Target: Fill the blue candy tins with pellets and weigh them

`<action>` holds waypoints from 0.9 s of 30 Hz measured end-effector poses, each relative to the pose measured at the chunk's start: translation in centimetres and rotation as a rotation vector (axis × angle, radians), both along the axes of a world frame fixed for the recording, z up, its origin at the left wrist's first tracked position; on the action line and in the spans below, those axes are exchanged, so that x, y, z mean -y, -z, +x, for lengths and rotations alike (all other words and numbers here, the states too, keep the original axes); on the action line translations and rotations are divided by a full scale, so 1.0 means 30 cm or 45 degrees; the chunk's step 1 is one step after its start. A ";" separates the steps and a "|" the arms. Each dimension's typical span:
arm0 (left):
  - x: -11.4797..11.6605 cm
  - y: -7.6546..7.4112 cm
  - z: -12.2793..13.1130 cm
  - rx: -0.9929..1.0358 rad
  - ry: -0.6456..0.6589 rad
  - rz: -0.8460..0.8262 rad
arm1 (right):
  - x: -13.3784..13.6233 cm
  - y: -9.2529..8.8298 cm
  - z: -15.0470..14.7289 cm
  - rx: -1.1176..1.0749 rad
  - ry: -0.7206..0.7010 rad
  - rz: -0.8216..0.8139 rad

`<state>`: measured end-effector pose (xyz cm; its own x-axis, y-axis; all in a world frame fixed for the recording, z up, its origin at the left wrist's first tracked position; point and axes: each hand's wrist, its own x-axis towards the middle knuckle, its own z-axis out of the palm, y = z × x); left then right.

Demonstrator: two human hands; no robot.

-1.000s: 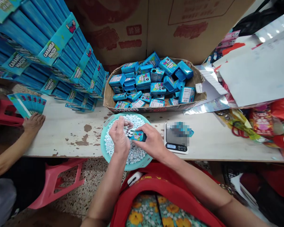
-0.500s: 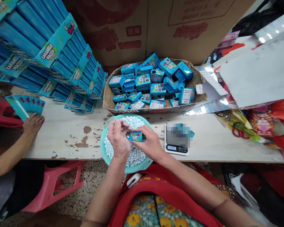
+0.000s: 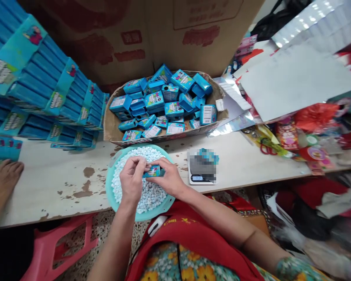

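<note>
Your right hand (image 3: 170, 178) grips a small blue rectangular box with a printed label (image 3: 153, 171), the thumb along its lower edge and the fingers along its upper one. Your left hand (image 3: 132, 177) is bent in at the box's left end, thumb and fingers drawn together; whether they pinch anything, you cannot tell from here. The box is above a round, pale turquoise plastic basin (image 3: 109, 191) filled with small whitish-blue pellets (image 3: 153, 196). The basin sits at the front edge of the pale, wooden-looking counter (image 3: 236, 164), whose surface is worn in brown patches. Just behind the basin, a torn brown cardboard tray (image 3: 109, 125) holds a jumbled heap of similar blue boxes (image 3: 154, 100). To the basin's right is a flat white-and-dark digital scale (image 3: 194, 179), carrying something blurred with blue showing. Tall stacks of blue printed display cartons (image 3: 58, 84) stand at the left; in front of them, another person's hand (image 3: 8, 175) rests by blue printed card pieces (image 3: 6, 148).
</note>
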<state>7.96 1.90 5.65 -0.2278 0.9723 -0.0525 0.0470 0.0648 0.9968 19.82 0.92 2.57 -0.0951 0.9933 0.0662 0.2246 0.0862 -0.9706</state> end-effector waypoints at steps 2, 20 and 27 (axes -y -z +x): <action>0.004 -0.021 0.018 0.081 0.092 0.017 | 0.003 0.002 0.019 -0.021 0.025 -0.014; -0.186 0.282 0.508 -0.889 1.295 0.372 | 0.267 0.153 0.815 0.038 1.247 -0.105; -0.199 0.243 0.447 -0.928 1.043 0.258 | 0.173 0.280 0.693 0.095 1.001 -0.118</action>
